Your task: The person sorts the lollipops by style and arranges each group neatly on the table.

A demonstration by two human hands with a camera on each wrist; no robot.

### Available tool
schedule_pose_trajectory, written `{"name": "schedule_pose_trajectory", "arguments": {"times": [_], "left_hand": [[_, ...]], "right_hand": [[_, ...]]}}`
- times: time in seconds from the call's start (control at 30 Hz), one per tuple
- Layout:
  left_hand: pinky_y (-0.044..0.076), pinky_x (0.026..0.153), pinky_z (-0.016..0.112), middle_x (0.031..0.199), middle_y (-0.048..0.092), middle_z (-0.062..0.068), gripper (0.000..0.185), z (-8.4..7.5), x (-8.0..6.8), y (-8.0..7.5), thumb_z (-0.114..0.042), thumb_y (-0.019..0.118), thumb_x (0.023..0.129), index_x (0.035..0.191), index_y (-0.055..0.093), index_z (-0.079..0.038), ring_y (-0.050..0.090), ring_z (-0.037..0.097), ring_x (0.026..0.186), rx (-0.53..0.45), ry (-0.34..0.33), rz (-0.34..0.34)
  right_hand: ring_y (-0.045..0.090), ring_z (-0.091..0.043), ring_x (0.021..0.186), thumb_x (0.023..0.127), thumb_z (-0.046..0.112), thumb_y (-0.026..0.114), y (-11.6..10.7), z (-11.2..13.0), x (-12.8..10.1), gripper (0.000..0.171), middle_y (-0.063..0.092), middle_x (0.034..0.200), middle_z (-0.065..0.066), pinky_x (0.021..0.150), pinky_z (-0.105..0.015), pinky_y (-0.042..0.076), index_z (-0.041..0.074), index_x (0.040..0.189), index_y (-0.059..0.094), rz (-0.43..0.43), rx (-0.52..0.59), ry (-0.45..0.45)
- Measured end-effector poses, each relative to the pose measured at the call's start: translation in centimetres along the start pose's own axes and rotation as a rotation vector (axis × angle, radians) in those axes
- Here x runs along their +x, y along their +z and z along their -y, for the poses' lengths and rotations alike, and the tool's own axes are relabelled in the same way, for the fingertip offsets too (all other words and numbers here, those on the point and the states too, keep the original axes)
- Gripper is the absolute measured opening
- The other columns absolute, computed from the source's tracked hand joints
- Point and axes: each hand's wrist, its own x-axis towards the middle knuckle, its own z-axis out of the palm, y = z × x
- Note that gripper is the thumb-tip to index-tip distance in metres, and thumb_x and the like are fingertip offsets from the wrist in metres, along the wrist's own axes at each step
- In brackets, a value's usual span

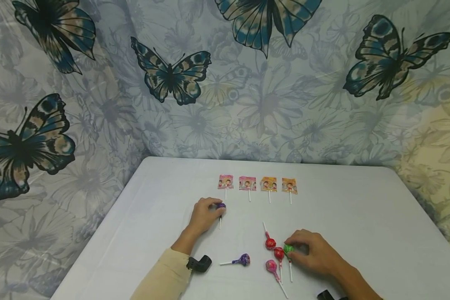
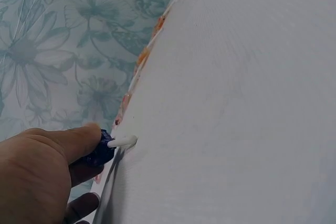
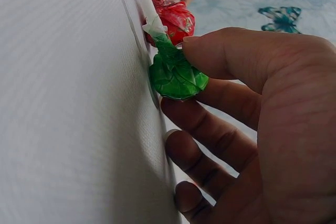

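My left hand (image 1: 205, 216) pinches a purple-wrapped lollipop (image 2: 104, 149) by its head, just in front of the row of flat-packed lollipops. Its white stick points toward me. On the right, my right hand (image 1: 315, 252) holds a green lollipop (image 3: 177, 74) between thumb and fingers, close over the table. Beside the green one lie two red lollipops (image 1: 279, 253) and a pink lollipop (image 1: 271, 266). Another purple lollipop (image 1: 243, 260) lies on its side between my two arms, its stick pointing left.
Toward the back of the white table (image 1: 345, 200), several flat packets with sticks stand in a row, pink packets (image 1: 247, 183) on the left and orange packets (image 1: 268, 184) on the right. Butterfly-patterned cloth (image 1: 270, 108) hangs behind the table and at its sides.
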Motion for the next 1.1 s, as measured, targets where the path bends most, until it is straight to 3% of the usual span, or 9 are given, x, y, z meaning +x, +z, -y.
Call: {"name": "schedule_pose_trajectory", "arguments": {"times": [0.1,0.27,0.6,0.83,1.1], "left_hand": [[0.045,0.074,0.037,0.096,0.063,0.002,0.026,-0.04,-0.05,0.08,-0.023,0.079,0.081,0.105,0.075,-0.014,0.054,0.018,0.086,-0.003,-0.019,0.004],[0.043,0.069,0.034,0.090,0.059,0.001,0.024,-0.15,-0.03,0.14,-0.023,0.079,0.081,0.103,0.076,-0.014,0.049,0.016,0.079,0.014,-0.031,0.003],[0.045,0.076,0.037,0.091,0.058,-0.001,0.023,-0.30,-0.05,0.28,-0.026,0.080,0.080,0.101,0.077,-0.016,0.053,0.016,0.085,0.016,-0.077,-0.004],[0.045,0.076,0.037,0.092,0.059,0.000,0.025,-0.13,0.12,0.31,-0.026,0.079,0.081,0.104,0.076,-0.016,0.053,0.017,0.084,0.016,-0.060,-0.008],[0.044,0.077,0.037,0.092,0.058,0.001,0.026,-0.11,-0.05,0.19,-0.026,0.079,0.082,0.105,0.076,-0.015,0.053,0.017,0.084,0.005,-0.091,0.007]], "right_hand": [[0.058,-0.004,0.087,0.077,0.017,0.081,0.02,-0.03,-0.03,0.022,0.061,0.094,0.021,0.079,-0.035,0.051,0.025,0.096,0.072,-0.007,-0.001,-0.007],[0.058,-0.004,0.086,0.076,0.015,0.081,0.07,-0.16,-0.07,0.023,0.062,0.094,0.021,0.077,-0.034,0.051,0.024,0.096,0.072,-0.028,0.000,-0.041],[0.058,-0.005,0.088,0.078,0.015,0.080,-0.01,-0.10,-0.02,0.022,0.062,0.095,0.021,0.080,-0.036,0.051,0.024,0.097,0.072,-0.012,0.010,-0.033],[0.058,-0.004,0.088,0.078,0.015,0.080,-0.10,-0.18,0.00,0.022,0.062,0.095,0.021,0.080,-0.036,0.052,0.024,0.097,0.072,-0.014,0.007,-0.040],[0.058,-0.005,0.087,0.077,0.014,0.080,0.10,-0.24,-0.05,0.023,0.062,0.094,0.020,0.079,-0.035,0.052,0.024,0.096,0.072,-0.029,0.014,-0.061]]}}
